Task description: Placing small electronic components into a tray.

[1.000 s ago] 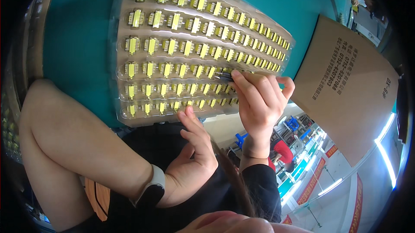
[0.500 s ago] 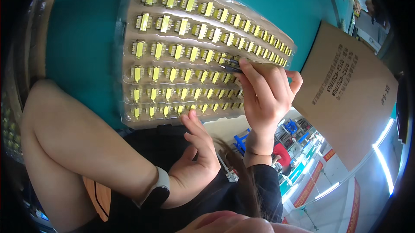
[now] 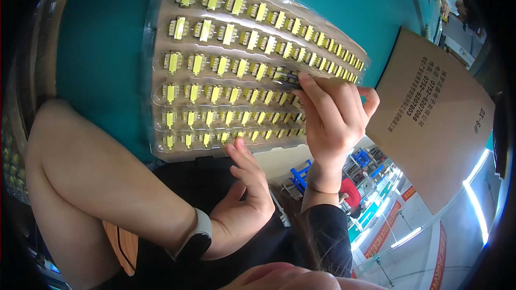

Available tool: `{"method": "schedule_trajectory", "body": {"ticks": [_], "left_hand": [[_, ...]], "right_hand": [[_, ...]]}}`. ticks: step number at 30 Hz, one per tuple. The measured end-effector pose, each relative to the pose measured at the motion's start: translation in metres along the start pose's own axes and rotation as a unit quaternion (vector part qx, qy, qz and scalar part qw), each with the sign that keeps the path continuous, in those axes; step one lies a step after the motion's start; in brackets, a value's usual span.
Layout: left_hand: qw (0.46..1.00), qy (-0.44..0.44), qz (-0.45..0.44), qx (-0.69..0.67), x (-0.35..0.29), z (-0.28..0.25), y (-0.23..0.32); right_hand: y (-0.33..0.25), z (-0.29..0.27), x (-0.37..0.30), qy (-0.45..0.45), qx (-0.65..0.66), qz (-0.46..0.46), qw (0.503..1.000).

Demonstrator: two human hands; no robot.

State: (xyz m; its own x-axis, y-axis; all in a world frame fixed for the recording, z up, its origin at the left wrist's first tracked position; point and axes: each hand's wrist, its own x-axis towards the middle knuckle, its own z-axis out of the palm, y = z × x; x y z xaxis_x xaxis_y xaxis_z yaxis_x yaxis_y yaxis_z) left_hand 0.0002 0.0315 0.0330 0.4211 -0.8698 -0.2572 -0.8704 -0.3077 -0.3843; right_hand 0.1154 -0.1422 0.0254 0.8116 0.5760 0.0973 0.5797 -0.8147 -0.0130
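A clear plastic tray (image 3: pixel 152 69) holds rows of small yellow-taped components that look like transformers (image 3: pixel 197 64). My right hand (image 3: pixel 338 110) pinches a pair of dark metal tweezers (image 3: pixel 291 79), their tips down among the components in the third row. The tips blur into the parts there, so I cannot tell whether they grip one. My left hand (image 3: pixel 248 185) rests along the tray's near edge with its fingers stretched out, fingertips by the lowest row, holding nothing. A watch with a pale strap (image 3: pixel 202 224) is on my left wrist.
The tray lies on a green tabletop (image 3: pixel 107 48). To the right stands a brown cardboard panel (image 3: pixel 430 112) with dark print. Another tray of parts (image 3: pixel 13 166) shows at the far left edge. Blue stools (image 3: pixel 300 176) and a person in red (image 3: pixel 352 196) appear in the background.
My right hand has shifted slightly right and down, and the tweezer tips have moved a little among the components. My left hand stays nearly still.
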Motion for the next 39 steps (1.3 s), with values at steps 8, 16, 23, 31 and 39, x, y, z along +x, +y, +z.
{"method": "schedule_trajectory", "body": {"ticks": [8, 16, 23, 31, 39], "left_hand": [[1.000, 0.020, -0.002, -0.005, 0.008, 0.004, 0.003], [1.000, -0.003, 0.000, -0.007, -0.002, 0.000, -0.001], [1.000, -0.011, -0.008, -0.002, -0.002, -0.002, 0.001], [1.000, -0.007, -0.013, -0.002, -0.002, -0.002, -0.001], [1.000, -0.004, 0.005, -0.003, -0.001, -0.001, -0.002]], "right_hand": [[0.013, -0.001, -0.008, -0.001, -0.025, 0.012, 1.000], [0.008, 0.002, -0.006, 0.008, -0.011, 0.000, 1.000], [0.002, 0.002, -0.005, 0.011, 0.012, 0.016, 1.000], [0.003, -0.001, -0.001, 0.012, 0.019, 0.014, 1.000], [0.014, 0.004, 0.019, 0.040, 0.013, 0.008, 0.999]]}}
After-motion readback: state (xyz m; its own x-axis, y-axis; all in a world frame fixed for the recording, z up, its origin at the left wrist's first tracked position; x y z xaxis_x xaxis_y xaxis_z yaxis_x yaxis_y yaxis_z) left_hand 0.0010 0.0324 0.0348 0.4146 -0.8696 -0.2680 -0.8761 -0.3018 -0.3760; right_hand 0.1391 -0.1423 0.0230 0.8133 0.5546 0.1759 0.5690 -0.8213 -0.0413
